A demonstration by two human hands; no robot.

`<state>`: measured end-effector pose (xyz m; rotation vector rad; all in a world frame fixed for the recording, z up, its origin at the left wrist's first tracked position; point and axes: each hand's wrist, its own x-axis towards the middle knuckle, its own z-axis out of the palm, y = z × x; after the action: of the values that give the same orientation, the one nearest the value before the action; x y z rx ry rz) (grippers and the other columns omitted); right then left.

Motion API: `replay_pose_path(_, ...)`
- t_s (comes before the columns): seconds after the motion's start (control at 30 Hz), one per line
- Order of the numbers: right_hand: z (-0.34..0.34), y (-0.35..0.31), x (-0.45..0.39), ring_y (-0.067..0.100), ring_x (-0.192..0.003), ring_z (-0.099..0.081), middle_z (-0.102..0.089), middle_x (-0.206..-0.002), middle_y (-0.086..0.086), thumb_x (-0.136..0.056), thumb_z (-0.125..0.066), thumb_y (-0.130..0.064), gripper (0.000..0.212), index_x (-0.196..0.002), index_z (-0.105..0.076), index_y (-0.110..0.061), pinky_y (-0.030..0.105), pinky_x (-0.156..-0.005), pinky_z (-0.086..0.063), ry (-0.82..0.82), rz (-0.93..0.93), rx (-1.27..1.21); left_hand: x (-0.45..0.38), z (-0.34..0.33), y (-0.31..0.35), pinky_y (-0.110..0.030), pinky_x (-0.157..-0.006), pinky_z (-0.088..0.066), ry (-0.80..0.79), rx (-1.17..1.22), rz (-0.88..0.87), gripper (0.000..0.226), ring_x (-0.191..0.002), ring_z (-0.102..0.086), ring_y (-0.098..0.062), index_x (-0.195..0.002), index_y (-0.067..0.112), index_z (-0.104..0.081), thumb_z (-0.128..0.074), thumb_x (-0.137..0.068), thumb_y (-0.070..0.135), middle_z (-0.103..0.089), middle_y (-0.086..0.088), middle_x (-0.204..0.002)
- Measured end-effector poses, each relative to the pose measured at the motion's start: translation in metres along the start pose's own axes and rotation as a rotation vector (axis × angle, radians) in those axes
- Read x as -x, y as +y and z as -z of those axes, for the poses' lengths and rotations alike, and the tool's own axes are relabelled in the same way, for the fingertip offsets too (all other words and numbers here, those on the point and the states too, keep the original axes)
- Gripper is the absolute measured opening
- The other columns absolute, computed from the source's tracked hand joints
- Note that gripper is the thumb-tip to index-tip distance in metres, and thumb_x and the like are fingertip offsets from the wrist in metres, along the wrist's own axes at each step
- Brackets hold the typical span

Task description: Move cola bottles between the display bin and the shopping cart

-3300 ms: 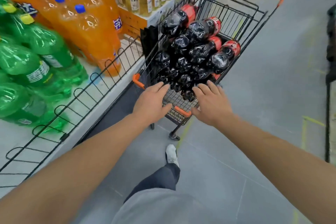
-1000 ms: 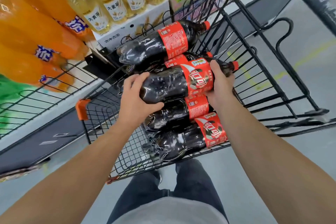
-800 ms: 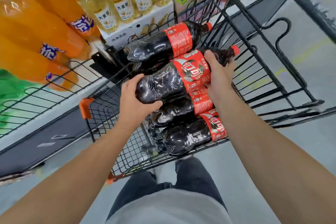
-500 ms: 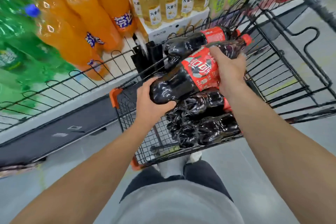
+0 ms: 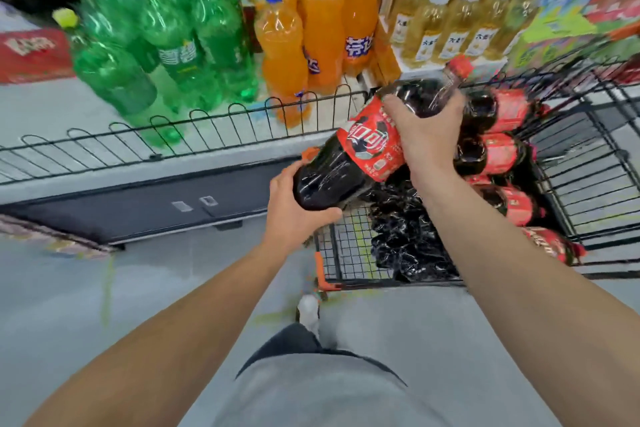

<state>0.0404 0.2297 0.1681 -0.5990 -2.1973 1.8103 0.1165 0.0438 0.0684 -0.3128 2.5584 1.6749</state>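
Red-labelled cola bottle (image 5: 367, 146) has risen clear of the shopping cart (image 5: 588, 149); my left hand (image 5: 298, 208) cups its base, my right hand (image 5: 427, 128) grips its shoulder. Transfer to the display bin (image 5: 138, 139) beside the cart comes next.

Both arms outstretched — left hand (image 5: 298, 208) cupped, right hand (image 5: 427, 135) clasped downward
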Motion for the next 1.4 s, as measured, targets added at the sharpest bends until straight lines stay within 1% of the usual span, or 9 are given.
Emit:
replay_pose_path(0.13, -0.017, -0.005, 0.033, 0.014, -0.133, -0.043, -0.043, -0.144, -0.001, -0.077, -0.087, -0.043, 0.11, -0.161, -0.022, -0.015, 0.026, -0.112, -0.033, -0.122, 0.046, 0.032, 0.032, 0.027, -0.014, -0.044, -0.106, -0.046, 0.103, 0.022, 0.038, 0.109, -0.119, -0.048, -0.014, -0.143, 0.028, -0.043, -0.087, -0.044, 0.044, -0.044, 0.0, -0.13)
replay_pose_path(0.23, -0.027, -0.011, 0.067, 0.011, -0.121, -0.05, -0.047, -0.129, -0.009, -0.071, -0.088, -0.045, 0.103, -0.154, -0.032, -0.018, 0.033, -0.111, -0.042, -0.192, 0.083, 0.036, 0.062, 0.046, -0.024, -0.043, -0.106, -0.047, 0.162, 0.032, 0.061, 0.108, -0.12, -0.051, -0.016, -0.141, 0.031, -0.042, -0.086, -0.043, 0.047, -0.048, -0.001, -0.13)
replay_pose_path(0.47, -0.058, -0.025, 0.135, 0.014, -0.121, -0.056, -0.052, -0.132, -0.006, -0.066, -0.087, -0.047, 0.096, -0.146, -0.038, -0.027, 0.038, -0.106, -0.049, -0.323, 0.138, 0.01, 0.118, 0.094, -0.051, -0.051, -0.095, -0.054, 0.273, 0.089, 0.117, 0.106, -0.121, -0.053, -0.019, -0.138, 0.036, -0.044, -0.088, -0.042, 0.047, -0.049, 0.001, -0.13)
replay_pose_path(0.63, -0.105, -0.037, 0.184, 0.017, -0.118, -0.061, -0.057, -0.13, -0.004, -0.055, -0.081, -0.06, 0.093, -0.134, -0.04, -0.034, 0.045, -0.101, -0.055, -0.412, 0.18, 0.029, 0.147, 0.14, -0.078, -0.052, -0.093, -0.055, 0.372, 0.153, 0.124, 0.101, -0.122, -0.052, -0.017, -0.133, 0.048, -0.044, -0.089, -0.043, 0.046, -0.047, 0.005, -0.13)
replay_pose_path(0.8, -0.179, -0.05, 0.238, 0.017, -0.121, -0.06, -0.056, -0.135, -0.002, -0.054, -0.082, -0.06, 0.109, -0.148, -0.04, -0.023, 0.044, -0.103, -0.054, -0.484, 0.226, 0.033, 0.16, 0.21, -0.117, -0.045, -0.105, -0.048, 0.46, 0.185, 0.139, 0.108, -0.124, -0.05, -0.016, -0.139, 0.033, -0.045, -0.086, -0.041, 0.049, -0.046, 0.001, -0.132)
replay_pose_path(0.97, -0.273, -0.067, 0.291, 0.018, -0.115, -0.063, -0.059, -0.126, -0.003, -0.054, -0.083, -0.056, 0.083, -0.125, -0.046, -0.033, 0.045, -0.101, -0.055, -0.518, 0.268, 0.018, 0.152, 0.304, -0.17, -0.05, -0.097, -0.054, 0.5, 0.201, 0.149, 0.107, -0.121, -0.055, -0.019, -0.137, 0.04, -0.043, -0.091, -0.042, 0.05, -0.05, 0.001, -0.131)
replay_pose_path(1.13, -0.363, -0.088, 0.324, 0.02, -0.121, -0.062, -0.06, -0.133, -0.002, -0.051, -0.084, -0.064, 0.107, -0.142, -0.044, -0.024, 0.046, -0.103, -0.053, -0.491, 0.284, 0.014, 0.128, 0.397, -0.203, -0.048, -0.098, -0.053, 0.506, 0.191, 0.117, 0.104, -0.12, -0.053, -0.018, -0.134, 0.042, -0.043, -0.091, -0.043, 0.05, -0.049, 0.002, -0.13)
replay_pose_path(1.3, -0.434, -0.11, 0.337, 0.017, -0.113, -0.066, -0.061, -0.126, -0.004, -0.054, -0.085, -0.058, 0.084, -0.124, -0.047, -0.034, 0.046, -0.097, -0.056, -0.488, 0.295, -0.018, 0.096, 0.469, -0.218, -0.048, -0.094, -0.056, 0.506, 0.17, 0.074, 0.101, -0.118, -0.055, -0.018, -0.132, 0.035, -0.046, -0.09, -0.042, 0.051, -0.053, 0.004, -0.126)
replay_pose_path(1.4, -0.471, -0.121, 0.332, 0.017, -0.115, -0.064, -0.061, -0.125, -0.006, -0.055, -0.085, -0.057, 0.077, -0.118, -0.046, -0.038, 0.045, -0.1, -0.055, -0.473, 0.308, -0.012, 0.07, 0.499, -0.219, -0.045, -0.1, -0.052, 0.502, 0.187, 0.092, 0.104, -0.118, -0.056, -0.016, -0.134, 0.034, -0.046, -0.089, -0.04, 0.05, -0.053, 0.002, -0.127)
